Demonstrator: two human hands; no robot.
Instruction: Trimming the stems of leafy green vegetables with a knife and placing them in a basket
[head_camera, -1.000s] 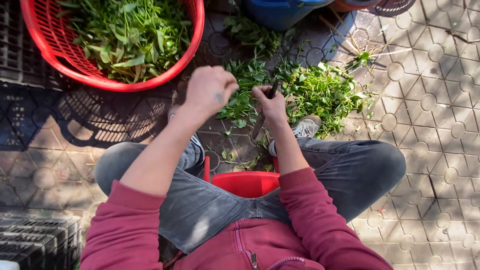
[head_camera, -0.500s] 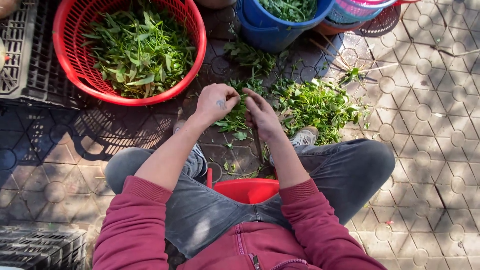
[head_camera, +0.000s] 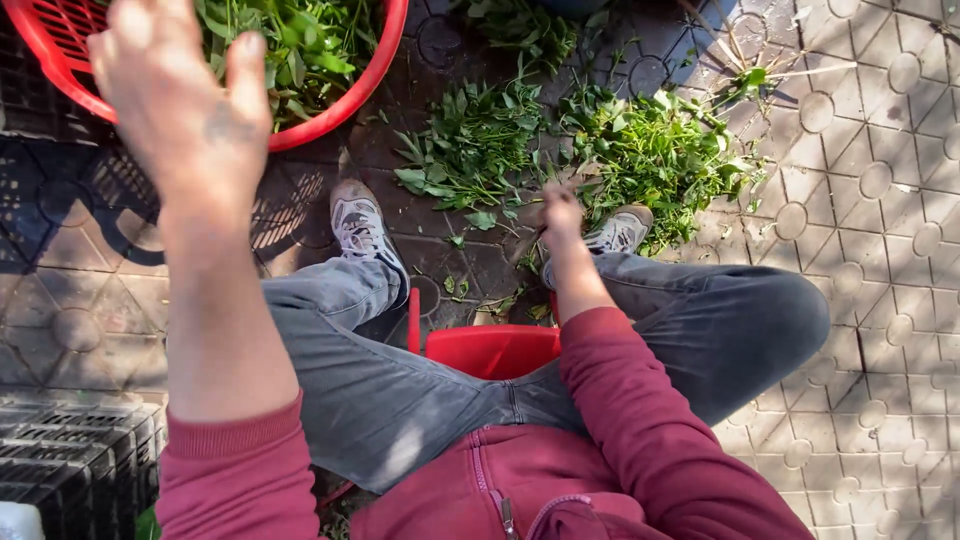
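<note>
Left hand (head_camera: 180, 110) is raised close to the camera over the rim of the red basket (head_camera: 330, 115) of leafy greens, fingers spread and holding nothing. Right hand (head_camera: 560, 212) is low between the knees, beside the right shoe (head_camera: 618, 235), at the near edge of the loose greens pile (head_camera: 640, 150) on the paving; whether its fingers grip anything cannot be told.

no labels, signs or screens in view, perhaps a white container corner (head_camera: 18, 520) bottom left
</note>
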